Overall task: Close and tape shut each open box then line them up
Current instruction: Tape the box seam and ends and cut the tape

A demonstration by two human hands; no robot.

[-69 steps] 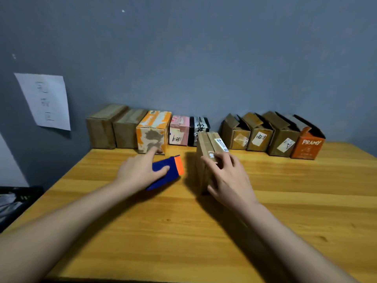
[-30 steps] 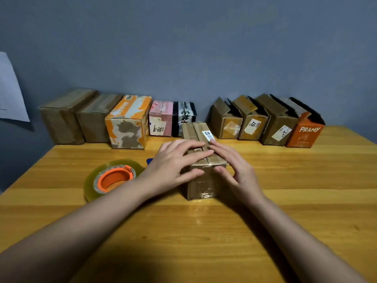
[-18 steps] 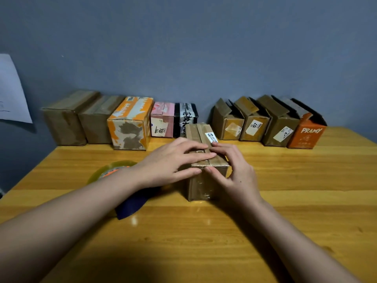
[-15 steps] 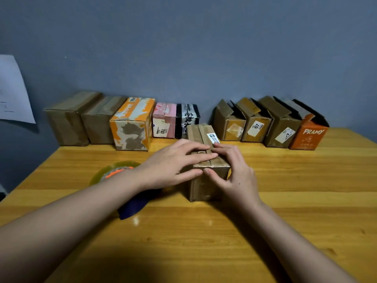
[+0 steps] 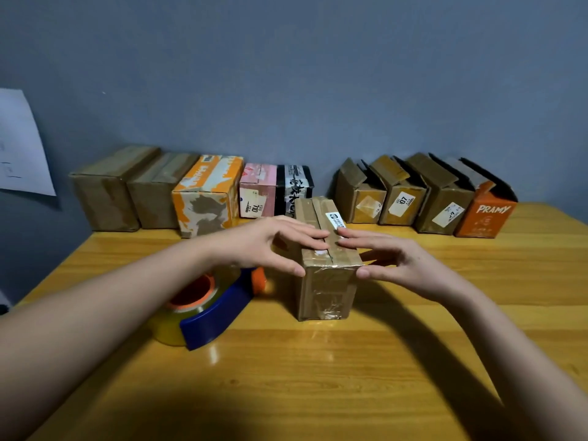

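Pressing down the two top flaps of the small brown cardboard box [image 5: 326, 259] at the middle of the yellow wooden desk [image 5: 350, 377], both hands have a released grip: left hand [image 5: 267, 243] and right hand [image 5: 391, 259] lie flat-fingered along the seam. Lifting either palm to fetch the blue-and-orange tape dispenser [image 5: 203, 310], just left, could let the flaps spring open, or nudge the box askew.

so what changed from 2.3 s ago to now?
The left hand let go of the tape dispenser, which now lies on the table left of the brown box, and moved onto the box top. The right hand stays at the box's right side, thumb on its edge. The rows by the wall are unchanged.
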